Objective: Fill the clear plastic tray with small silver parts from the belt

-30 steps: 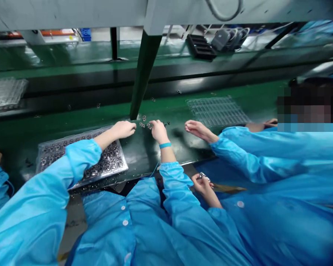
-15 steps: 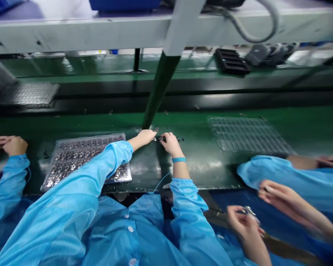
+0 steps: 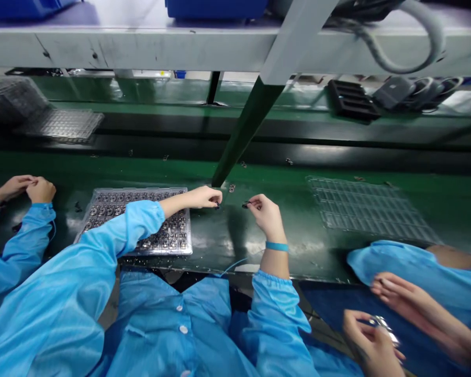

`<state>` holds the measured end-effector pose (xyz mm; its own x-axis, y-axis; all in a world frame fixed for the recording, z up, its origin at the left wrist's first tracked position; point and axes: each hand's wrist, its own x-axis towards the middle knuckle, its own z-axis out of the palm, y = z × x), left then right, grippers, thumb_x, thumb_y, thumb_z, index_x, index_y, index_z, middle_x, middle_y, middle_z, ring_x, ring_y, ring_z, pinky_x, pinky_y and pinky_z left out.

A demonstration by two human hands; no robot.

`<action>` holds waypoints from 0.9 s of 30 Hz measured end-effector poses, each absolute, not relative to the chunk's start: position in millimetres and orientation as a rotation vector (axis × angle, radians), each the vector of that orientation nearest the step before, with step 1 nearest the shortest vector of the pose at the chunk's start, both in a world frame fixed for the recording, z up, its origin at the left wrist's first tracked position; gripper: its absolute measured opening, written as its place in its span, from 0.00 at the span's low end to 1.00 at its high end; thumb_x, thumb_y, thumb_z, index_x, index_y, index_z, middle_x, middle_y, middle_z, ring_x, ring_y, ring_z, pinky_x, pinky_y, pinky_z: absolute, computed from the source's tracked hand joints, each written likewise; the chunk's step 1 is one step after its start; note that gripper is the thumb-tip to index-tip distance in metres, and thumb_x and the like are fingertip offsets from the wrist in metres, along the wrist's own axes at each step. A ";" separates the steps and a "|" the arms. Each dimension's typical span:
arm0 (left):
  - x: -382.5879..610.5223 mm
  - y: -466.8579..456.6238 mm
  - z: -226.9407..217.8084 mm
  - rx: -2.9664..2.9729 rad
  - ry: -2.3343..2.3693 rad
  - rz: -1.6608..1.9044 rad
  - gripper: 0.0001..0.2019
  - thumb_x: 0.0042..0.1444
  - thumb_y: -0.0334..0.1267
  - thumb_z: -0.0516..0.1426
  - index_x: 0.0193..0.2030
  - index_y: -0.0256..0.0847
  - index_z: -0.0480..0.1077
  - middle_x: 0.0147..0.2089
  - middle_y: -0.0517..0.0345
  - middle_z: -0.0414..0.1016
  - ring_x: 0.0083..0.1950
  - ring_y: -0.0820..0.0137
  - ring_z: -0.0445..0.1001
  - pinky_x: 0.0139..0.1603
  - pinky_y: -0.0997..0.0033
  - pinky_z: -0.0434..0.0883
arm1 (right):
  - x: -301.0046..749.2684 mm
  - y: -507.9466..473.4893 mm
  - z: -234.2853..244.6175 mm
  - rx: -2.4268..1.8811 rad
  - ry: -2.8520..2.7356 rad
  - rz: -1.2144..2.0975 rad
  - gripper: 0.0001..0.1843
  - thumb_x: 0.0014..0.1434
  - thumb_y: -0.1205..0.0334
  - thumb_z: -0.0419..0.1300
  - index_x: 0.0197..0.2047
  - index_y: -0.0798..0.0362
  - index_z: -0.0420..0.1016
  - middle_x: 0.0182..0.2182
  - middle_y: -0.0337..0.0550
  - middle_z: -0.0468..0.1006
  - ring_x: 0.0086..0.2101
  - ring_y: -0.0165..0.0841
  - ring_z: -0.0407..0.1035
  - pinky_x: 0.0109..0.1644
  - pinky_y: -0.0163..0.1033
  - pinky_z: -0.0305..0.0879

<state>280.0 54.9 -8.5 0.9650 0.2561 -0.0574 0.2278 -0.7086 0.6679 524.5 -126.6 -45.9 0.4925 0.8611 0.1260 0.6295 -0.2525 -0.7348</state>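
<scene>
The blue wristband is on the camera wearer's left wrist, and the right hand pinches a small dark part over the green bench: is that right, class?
Not quite: the head view shows the blue wristband on the right wrist, not the left. The right hand does pinch a small dark part over the green bench.

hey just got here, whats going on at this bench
A person pinches a small dark part in the right hand. The left hand is at another, perhaps gripping it. A tray of small parts lies under the left forearm. Nearby, a co-worker's hand holds a shiny part.
</scene>
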 end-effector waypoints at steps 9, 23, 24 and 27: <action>124.1 101.1 69.9 1.925 0.573 0.379 0.24 0.68 0.52 0.69 0.61 0.36 0.81 0.49 0.47 0.84 0.45 0.66 0.81 0.49 0.64 0.77 | 450.3 -113.1 36.4 -1.434 -1.190 0.549 0.18 0.62 0.44 0.75 0.46 0.47 0.80 0.44 0.51 0.85 0.45 0.43 0.81 0.53 0.51 0.80; 104.5 132.4 1.0 1.729 0.976 0.059 0.18 0.50 0.41 0.73 0.47 0.40 0.80 0.38 0.50 0.84 0.31 0.70 0.73 0.30 0.71 0.65 | 344.5 49.6 -15.9 -1.493 -1.307 1.443 0.06 0.55 0.70 0.74 0.35 0.57 0.82 0.26 0.40 0.79 0.28 0.27 0.70 0.32 0.31 0.63; 106.8 132.3 -0.4 1.736 0.981 0.044 0.17 0.50 0.40 0.73 0.46 0.39 0.81 0.39 0.49 0.85 0.31 0.70 0.74 0.30 0.71 0.64 | 344.5 51.7 -15.4 -1.510 -1.333 1.435 0.05 0.55 0.71 0.73 0.35 0.58 0.82 0.25 0.40 0.79 0.28 0.27 0.69 0.31 0.31 0.62; 111.1 130.2 -3.3 1.775 0.992 0.028 0.17 0.49 0.39 0.72 0.46 0.40 0.82 0.41 0.49 0.86 0.31 0.69 0.74 0.28 0.71 0.62 | 345.3 56.1 -13.8 -1.565 -1.411 1.406 0.04 0.55 0.72 0.73 0.34 0.58 0.83 0.25 0.40 0.79 0.26 0.27 0.68 0.29 0.31 0.60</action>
